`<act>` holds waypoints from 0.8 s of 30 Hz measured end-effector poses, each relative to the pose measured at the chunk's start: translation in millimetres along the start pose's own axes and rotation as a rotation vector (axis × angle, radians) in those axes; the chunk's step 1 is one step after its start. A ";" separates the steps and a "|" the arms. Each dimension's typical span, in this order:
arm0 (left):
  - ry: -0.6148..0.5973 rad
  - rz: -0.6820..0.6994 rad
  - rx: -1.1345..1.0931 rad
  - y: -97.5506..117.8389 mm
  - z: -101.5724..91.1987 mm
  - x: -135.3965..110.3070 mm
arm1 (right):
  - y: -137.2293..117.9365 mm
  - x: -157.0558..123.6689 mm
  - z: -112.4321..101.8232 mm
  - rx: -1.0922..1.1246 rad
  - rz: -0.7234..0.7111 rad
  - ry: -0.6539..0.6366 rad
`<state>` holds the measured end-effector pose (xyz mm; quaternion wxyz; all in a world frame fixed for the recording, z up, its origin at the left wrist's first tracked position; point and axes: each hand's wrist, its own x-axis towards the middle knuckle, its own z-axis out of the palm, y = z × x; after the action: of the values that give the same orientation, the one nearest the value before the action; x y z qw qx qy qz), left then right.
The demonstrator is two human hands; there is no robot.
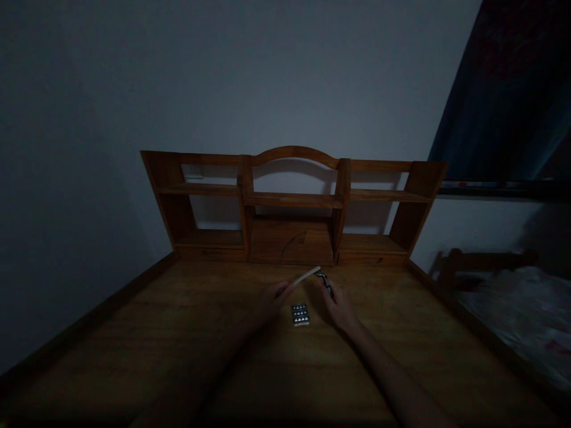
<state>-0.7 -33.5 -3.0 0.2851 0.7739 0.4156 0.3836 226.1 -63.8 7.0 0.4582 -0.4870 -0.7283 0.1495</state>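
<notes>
My left hand [270, 299] is closed round one end of a slim pale handle [306, 276] that slants up to the right over the wooden desk [178, 333]. My right hand [339, 308] pinches a small dark part [325, 280] at the handle's far tip. Between the two hands, flat on the desk, lies a small dark tray with rows of shiny pieces [300, 314]. The room is dim and fine detail is hard to make out.
A wooden shelf unit [292, 202] with open compartments stands at the back of the desk against a pale wall. Raised rims run along the desk's left and right sides. To the right lie a wooden bed frame and pale bedding [521, 315].
</notes>
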 end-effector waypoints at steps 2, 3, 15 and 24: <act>0.013 0.004 0.005 -0.9 0.0 0.1 | 0.4 0.2 0.6 0.006 -0.005 0.013; 0.021 -0.003 0.009 0.0 -0.5 -0.2 | 1.0 0.3 1.0 0.007 -0.006 0.021; -0.030 -0.028 -0.057 9.6 -4.6 -2.8 | -0.1 0.4 0.0 -0.003 0.005 0.041; -0.084 -0.046 -0.078 9.8 -3.9 -4.0 | -1.5 1.0 -0.2 -0.022 0.009 0.033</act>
<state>-1.2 -41.3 5.2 0.3408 0.7680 0.4056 0.3599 225.4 -63.7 8.6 0.4641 -0.4976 -0.7201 0.1357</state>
